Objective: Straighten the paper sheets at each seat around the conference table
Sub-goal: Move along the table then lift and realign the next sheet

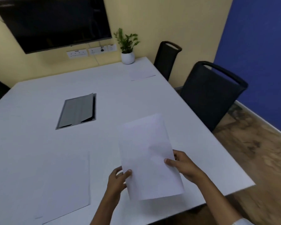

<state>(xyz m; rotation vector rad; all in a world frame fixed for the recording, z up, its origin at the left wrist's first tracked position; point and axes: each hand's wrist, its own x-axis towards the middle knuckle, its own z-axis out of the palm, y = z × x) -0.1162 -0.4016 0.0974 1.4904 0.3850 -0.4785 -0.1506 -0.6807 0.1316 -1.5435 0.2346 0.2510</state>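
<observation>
Both hands pinch a thin, smooth white paper sheet [150, 158] above the matte white bench [39, 103]: left hand [118, 179] on its left edge, right hand [182, 166] on its right. Left of that grip, flat rectangular sheets [66, 184] lie on the bench.

No text, label, brand or number can be read anywhere. The sheet [150, 157] held up over the worktop [39, 120] shows a blank white face, and so do the sheets [66, 184] lying flat beside it and the sheet [142, 73] at the far seat. The screen [53, 21] is dark. The wall sockets [91, 51] carry small marks, too blurred to make out.
</observation>
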